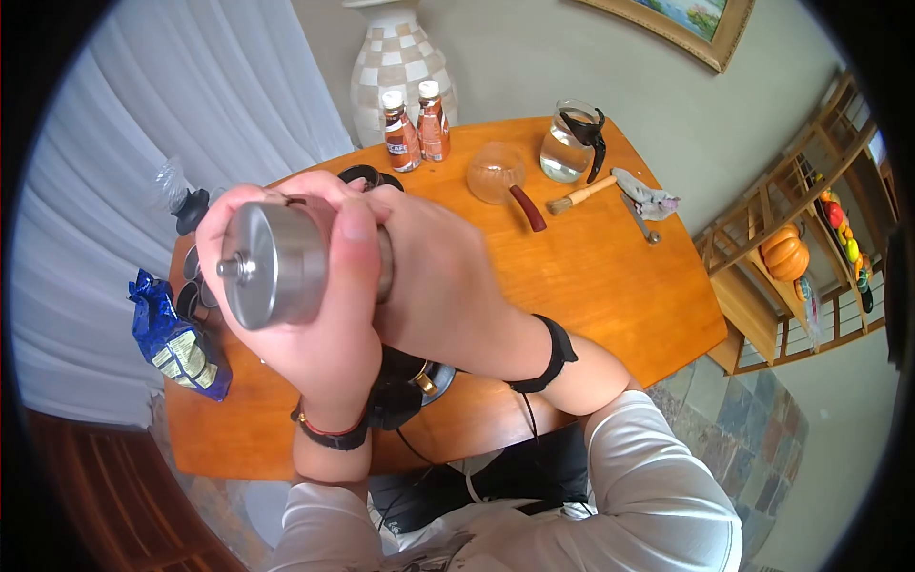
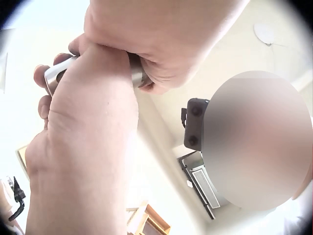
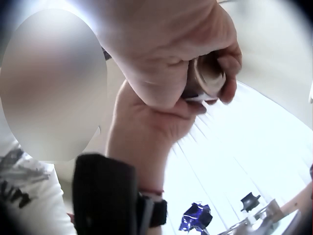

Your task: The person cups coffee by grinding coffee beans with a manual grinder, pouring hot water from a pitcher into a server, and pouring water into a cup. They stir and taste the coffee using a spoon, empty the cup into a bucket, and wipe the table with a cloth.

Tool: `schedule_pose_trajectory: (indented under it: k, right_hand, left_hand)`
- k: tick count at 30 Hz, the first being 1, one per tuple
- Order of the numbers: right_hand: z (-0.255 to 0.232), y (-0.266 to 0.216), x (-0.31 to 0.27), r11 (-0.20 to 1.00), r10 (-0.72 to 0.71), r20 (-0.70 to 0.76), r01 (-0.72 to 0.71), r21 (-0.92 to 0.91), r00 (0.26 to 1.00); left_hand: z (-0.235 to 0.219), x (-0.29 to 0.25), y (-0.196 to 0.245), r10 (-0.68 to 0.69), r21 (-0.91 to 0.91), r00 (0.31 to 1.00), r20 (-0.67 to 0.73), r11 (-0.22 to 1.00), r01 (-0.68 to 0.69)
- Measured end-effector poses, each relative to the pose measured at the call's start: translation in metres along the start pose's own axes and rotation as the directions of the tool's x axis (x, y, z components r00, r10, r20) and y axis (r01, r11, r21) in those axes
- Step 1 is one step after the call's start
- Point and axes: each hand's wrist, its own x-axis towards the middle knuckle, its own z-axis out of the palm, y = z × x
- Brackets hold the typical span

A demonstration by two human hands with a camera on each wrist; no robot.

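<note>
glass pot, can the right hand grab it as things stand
Probably not: the right hand grips the metal cylinder. Otherwise the way looks free, with bare table before the glass pot.

Above a wooden table (image 1: 610, 286), the left hand (image 1: 348, 319) grips a metal cylinder (image 1: 276, 272), the right hand (image 1: 438, 262) holding its far end. Beyond them stand two bottles (image 1: 401, 138), a glass pot (image 1: 493, 176) (its handle (image 1: 528, 209) dark red) and a jug (image 1: 564, 157) of clear liquid, a brush (image 1: 586, 193) lying near it

Steel cylinder (image 1: 278, 267) partly hidden by hands (image 1: 329, 348) (image 1: 438, 257) (framed painting (image 1: 691, 19) cut off).
</note>
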Motion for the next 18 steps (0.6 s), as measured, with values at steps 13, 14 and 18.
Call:
schedule_pose_trajectory:
  k: [13, 14, 18]
  right_hand:
    - [-0.042, -0.013, 0.020, 0.869, 0.030, 0.715, -0.371, 0.326, 0.699]
    - [-0.040, -0.013, 0.018, 0.874, 0.078, 0.677, -0.377, 0.306, 0.732]
    - [-0.025, 0.000, 0.010, 0.999, 0.035, 0.353, -0.039, 0.004, 0.935]
  left_hand:
    - [-0.019, 0.012, 0.006, -0.080, -0.341, 0.949, 0.305, 0.921, 0.188]
    - [-0.017, 0.012, 0.010, -0.080, -0.341, 0.949, 0.305, 0.921, 0.187]
    - [-0.001, 0.006, 0.012, 0.016, -0.137, 0.998, 0.057, 0.991, -0.008]
